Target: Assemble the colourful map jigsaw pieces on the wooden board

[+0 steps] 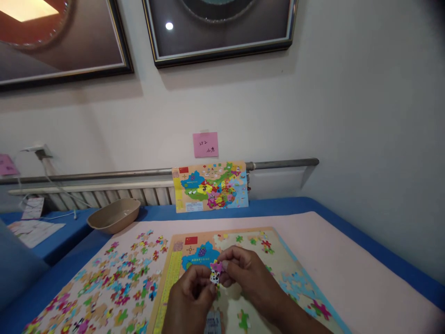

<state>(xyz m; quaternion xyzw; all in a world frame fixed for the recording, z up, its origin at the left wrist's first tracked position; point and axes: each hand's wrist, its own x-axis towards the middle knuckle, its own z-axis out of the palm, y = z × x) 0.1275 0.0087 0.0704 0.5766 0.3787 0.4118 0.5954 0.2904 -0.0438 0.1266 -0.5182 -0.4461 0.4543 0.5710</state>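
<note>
Over the middle of a partly filled map puzzle board [229, 301], my two hands meet. My left hand [191, 297] pinches a white puzzle piece with black patches [214, 278]. Against it, my right hand [243, 271] grips a pink puzzle piece [217, 266]; whether the two are joined I cannot tell. Below my hands lies a blue section with purple grapes [202, 252], fitted at the board's upper left. Green pieces [244, 320] and a pink piece [320, 310] rest on the board's pale inner area.
Many loose puzzle pieces [118, 283] are spread left of the board on a pink sheet [347, 260]. A beige bowl [114, 215] stands at the back left. A printed map picture [210, 188] leans upright against the pipe, below a pink note [205, 144].
</note>
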